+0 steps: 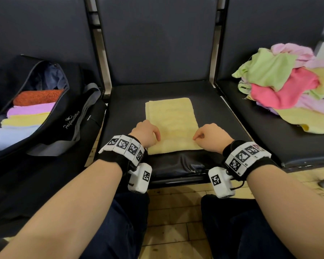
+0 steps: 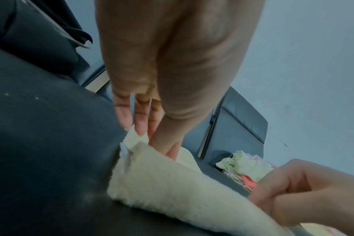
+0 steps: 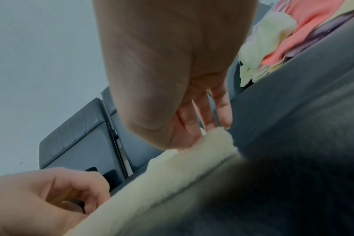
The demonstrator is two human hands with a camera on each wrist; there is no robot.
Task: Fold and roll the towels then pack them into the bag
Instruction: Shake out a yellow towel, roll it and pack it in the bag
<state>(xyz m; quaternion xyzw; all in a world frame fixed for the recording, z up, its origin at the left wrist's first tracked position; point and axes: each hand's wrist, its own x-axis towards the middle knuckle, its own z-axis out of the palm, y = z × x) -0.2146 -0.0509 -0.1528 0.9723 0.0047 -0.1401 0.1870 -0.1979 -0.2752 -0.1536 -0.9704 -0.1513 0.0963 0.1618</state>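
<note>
A pale yellow towel (image 1: 171,116), folded into a long strip, lies flat on the middle black seat (image 1: 224,116). My left hand (image 1: 156,138) pinches its near left corner, which the left wrist view shows lifted between thumb and fingers (image 2: 140,127). My right hand (image 1: 196,137) pinches the near right corner, and the towel (image 3: 172,183) edge rises there against my fingers (image 3: 207,121). The black bag (image 1: 71,118) lies unzipped on the left seat, with several rolled towels (image 1: 32,116) side by side inside.
A loose pile of green, pink, purple and yellow towels (image 1: 281,81) covers the right seat. Seat backs rise behind all three seats. My knees and a wooden floor (image 1: 176,212) are below the seat's front edge.
</note>
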